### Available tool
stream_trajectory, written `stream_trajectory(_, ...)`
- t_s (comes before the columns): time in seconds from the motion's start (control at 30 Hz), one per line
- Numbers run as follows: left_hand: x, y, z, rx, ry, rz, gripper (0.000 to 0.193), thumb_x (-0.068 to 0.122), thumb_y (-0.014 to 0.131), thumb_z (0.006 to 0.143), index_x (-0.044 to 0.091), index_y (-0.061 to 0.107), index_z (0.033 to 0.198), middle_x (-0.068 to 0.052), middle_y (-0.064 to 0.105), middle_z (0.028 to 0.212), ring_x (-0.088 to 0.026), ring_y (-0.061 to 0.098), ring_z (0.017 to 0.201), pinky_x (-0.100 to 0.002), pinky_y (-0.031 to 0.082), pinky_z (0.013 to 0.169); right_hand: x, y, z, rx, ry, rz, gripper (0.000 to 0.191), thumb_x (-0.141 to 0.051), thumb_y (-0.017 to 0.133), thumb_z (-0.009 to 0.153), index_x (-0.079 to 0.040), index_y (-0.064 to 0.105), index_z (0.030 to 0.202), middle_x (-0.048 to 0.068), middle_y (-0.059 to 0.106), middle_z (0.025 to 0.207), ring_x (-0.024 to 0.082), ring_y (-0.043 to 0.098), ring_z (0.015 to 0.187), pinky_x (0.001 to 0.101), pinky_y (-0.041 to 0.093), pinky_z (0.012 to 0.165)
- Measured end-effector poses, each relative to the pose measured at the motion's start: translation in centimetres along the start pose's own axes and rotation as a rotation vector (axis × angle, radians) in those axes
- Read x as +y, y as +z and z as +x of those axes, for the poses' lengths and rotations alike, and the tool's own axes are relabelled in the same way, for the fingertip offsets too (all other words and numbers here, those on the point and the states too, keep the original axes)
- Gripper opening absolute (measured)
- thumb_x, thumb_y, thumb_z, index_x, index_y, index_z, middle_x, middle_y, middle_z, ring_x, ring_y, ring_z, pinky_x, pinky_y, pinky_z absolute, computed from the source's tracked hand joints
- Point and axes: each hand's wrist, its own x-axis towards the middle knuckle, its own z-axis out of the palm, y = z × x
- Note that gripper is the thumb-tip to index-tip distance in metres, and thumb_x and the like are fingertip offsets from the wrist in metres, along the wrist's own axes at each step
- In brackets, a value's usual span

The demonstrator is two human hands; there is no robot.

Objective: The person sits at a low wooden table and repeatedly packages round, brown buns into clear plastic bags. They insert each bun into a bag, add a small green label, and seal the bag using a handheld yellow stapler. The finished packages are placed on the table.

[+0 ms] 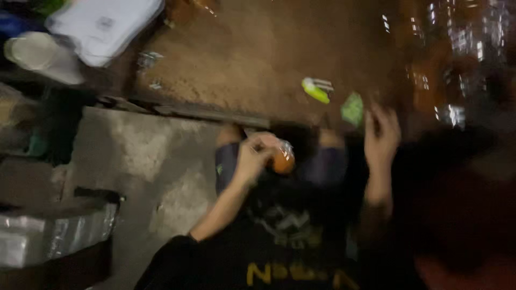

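The view is blurred. My left hand [253, 157] is closed around a small orange object [282, 161] with a shiny clear wrap on top, held over my lap, above my dark shorts [322, 166]. My right hand [381, 134] is raised to the right with fingers apart and nothing visible in it. It is just beside a small green packet [352, 109] lying on the brown ground.
A yellow-green and white wrapper [317, 89] lies on the brown dirt [252, 59]. A concrete slab [145, 161] spreads to the left. White plastic items [102, 27] sit top left, a shiny silver bundle [54, 236] bottom left, and glinting bottles [457, 64] top right.
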Motion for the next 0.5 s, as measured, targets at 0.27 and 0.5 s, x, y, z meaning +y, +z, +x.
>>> stream_trajectory(0.27, 0.1, 1.3, -0.2, 0.021, -0.132, -0.423, 0.018, -0.003, 0.076, 0.088, 0.001, 0.068, 0.104, -0.006, 0.073, 0.092, -0.014, 0.068, 0.085, -0.028, 0.055, 0.081, 3.6, -0.2, 1.6, -0.24, 0.008, -0.187, 0.031, -0.012, 0.077, 0.099, -0.001, 0.071, 0.127, 0.016, 0.063, 0.127, 0.036, 0.062, 0.116, 0.0431, 0.052, 0.097)
stream_trajectory(0.5, 0.4, 2.8, 0.0, 0.048, -0.113, -0.341, 0.012, -0.003, 0.074, 0.09, 0.0, 0.069, 0.101, -0.005, 0.073, 0.092, -0.013, 0.068, 0.084, -0.026, 0.054, 0.081, 7.3, -0.1, 2.7, -0.274, 0.356, -0.02, 0.042, -0.018, 0.075, 0.099, -0.002, 0.063, 0.135, 0.016, 0.061, 0.132, 0.034, 0.062, 0.121, 0.0428, 0.051, 0.102)
